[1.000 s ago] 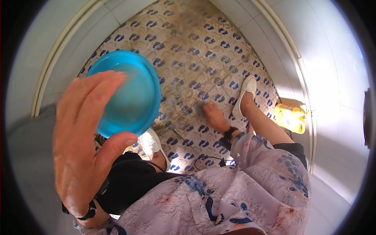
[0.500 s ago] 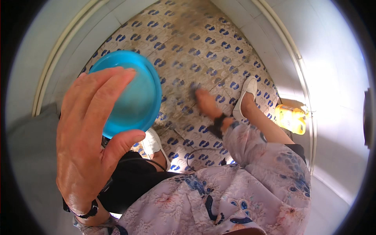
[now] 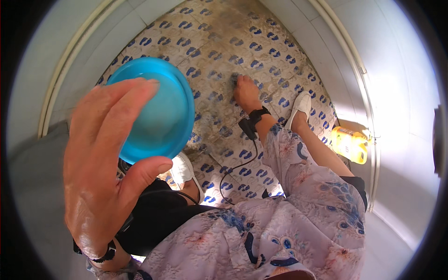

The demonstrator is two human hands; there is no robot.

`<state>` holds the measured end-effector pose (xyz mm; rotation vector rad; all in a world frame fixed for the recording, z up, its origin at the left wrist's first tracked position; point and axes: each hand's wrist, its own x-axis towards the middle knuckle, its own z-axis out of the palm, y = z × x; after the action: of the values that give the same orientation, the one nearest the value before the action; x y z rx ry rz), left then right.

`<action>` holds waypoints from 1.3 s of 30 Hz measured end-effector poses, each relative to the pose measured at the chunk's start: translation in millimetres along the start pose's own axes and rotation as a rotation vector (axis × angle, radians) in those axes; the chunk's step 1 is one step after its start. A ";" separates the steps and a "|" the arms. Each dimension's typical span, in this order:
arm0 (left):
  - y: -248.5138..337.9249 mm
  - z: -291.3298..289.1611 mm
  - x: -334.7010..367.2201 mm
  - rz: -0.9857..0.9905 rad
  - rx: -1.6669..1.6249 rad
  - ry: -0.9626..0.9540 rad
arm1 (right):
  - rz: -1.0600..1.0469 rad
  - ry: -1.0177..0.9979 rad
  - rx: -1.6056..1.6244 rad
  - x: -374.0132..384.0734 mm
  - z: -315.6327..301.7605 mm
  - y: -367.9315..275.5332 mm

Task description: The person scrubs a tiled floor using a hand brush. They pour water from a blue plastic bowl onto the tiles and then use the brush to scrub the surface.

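Observation:
My left hand point(image 3: 100, 168) is raised in front of a round blue basin point(image 3: 184, 135), covering part of it. Its thumb stands away from the fingers and nothing is held in it. Cloudy, pale liquid point(image 3: 161, 112) shows in the basin. Farther out, my right hand point(image 3: 247, 93) is down at the floor point(image 3: 254, 60), a tiled surface with a blue footprint pattern. Its fingers are closed round a small dark scrubber point(image 3: 234, 78), mostly hidden by the hand; its exact kind is unclear. Brownish wet grime smears the tiles around it.
A yellow bottle point(image 3: 351, 144) lies by the right wall point(image 3: 396, 93), next to a pale pipe point(image 3: 345, 51). My white shoes point(image 3: 301, 109) are on the floor. A black cable point(image 3: 242, 165) runs from a device point(image 3: 247, 128) at my right wrist. Pale walls close in on both sides.
My right hand has moved away from me across the tiles with the dark scrubber, and its motion blur has lessened. My left hand and the basin stay nearly in place.

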<state>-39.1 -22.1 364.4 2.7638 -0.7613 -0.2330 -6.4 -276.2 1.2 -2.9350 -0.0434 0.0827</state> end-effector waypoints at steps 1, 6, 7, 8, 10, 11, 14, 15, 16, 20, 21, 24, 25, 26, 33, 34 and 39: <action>0.7 -2.0 -3.1 -0.004 0.007 -0.003 | -0.003 0.000 0.008 -2.5 0.4 -3.5; -0.1 -8.7 -11.0 -0.020 -0.022 0.058 | -0.229 -0.070 0.169 -66.0 9.8 -13.8; -0.9 -7.7 -11.2 -0.023 -0.025 0.063 | -0.237 -0.210 0.194 -91.2 5.2 -21.7; -1.8 -6.7 -10.4 -0.013 -0.011 0.051 | -0.286 -0.250 0.213 -116.8 11.2 -24.0; -2.8 -4.4 -9.7 -0.002 -0.001 0.024 | -0.342 -0.307 0.224 -144.6 5.0 -30.7; -2.8 -4.4 -10.8 -0.006 0.007 0.010 | -0.360 -0.330 0.229 -149.7 1.4 -32.8; -5.1 -0.9 -13.0 -0.017 -0.032 0.007 | -0.256 -0.247 0.186 -121.1 3.4 -18.8; -1.0 -9.5 -20.5 -0.062 -0.045 0.035 | -0.204 -0.226 0.130 -93.1 9.2 -21.6; -3.3 -5.2 -16.0 -0.051 -0.055 0.033 | -0.174 -0.151 0.096 -64.3 10.6 -9.5; -5.1 -7.1 -13.4 -0.035 -0.012 0.035 | -0.047 -0.136 0.061 14.1 -15.3 -6.7; -1.9 -11.8 -16.7 -0.058 -0.016 0.035 | -0.049 -0.111 0.043 22.3 -16.5 -12.5; -6.0 -2.6 -10.9 -0.065 -0.086 0.053 | -0.056 -0.040 -0.005 5.5 -3.6 7.8; -5.2 -3.0 -11.0 -0.062 -0.087 0.055 | -0.104 0.002 0.003 -9.6 4.3 10.5; -4.3 -3.3 -10.6 -0.051 -0.077 0.061 | -0.181 0.047 0.068 -31.8 11.7 12.4; -5.0 -2.6 -9.4 0.012 0.005 0.035 | -0.273 -0.275 0.114 -150.9 6.1 13.9; -4.6 -1.2 -9.4 0.014 0.002 0.028 | -0.224 -0.175 0.079 -147.7 10.6 26.9; -4.5 -10.4 -18.7 -0.017 -0.072 0.061 | -0.044 -0.125 -0.054 -26.2 -16.7 54.8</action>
<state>-50.5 -6.5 374.5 2.6973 -0.7001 -0.1756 -30.3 -334.2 7.6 -2.9767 -0.1316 0.2625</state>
